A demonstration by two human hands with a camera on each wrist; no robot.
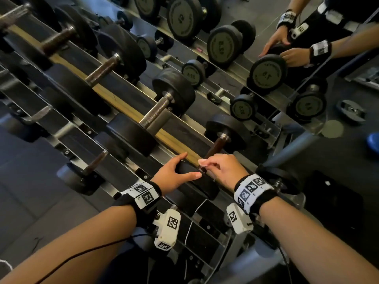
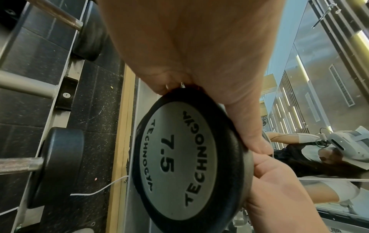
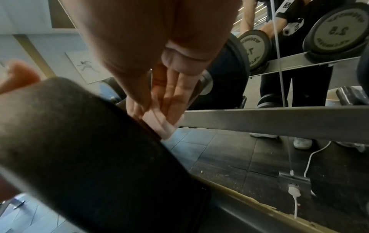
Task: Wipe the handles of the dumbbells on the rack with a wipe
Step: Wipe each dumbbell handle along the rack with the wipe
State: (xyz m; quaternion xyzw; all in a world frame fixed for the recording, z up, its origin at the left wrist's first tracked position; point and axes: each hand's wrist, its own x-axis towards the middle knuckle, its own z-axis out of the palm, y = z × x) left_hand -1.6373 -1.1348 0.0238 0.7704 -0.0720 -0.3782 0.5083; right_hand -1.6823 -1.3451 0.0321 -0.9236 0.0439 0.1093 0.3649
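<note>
— Status?
— My left hand [image 1: 172, 173] is gripping the 7.5 dumbbell's [image 2: 187, 162] near head on the rack [image 1: 127, 78]; my right hand [image 1: 223, 169] is pinching the wipe [image 3: 159, 124] against its handle [image 1: 215, 146].
— Risk?
— The folded wipe is likely missing the handle's underside.

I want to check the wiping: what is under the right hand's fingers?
A folded white wipe is pressed by the right hand against the dumbbell's handle. The handle part beneath the wipe and hand is covered.
</note>
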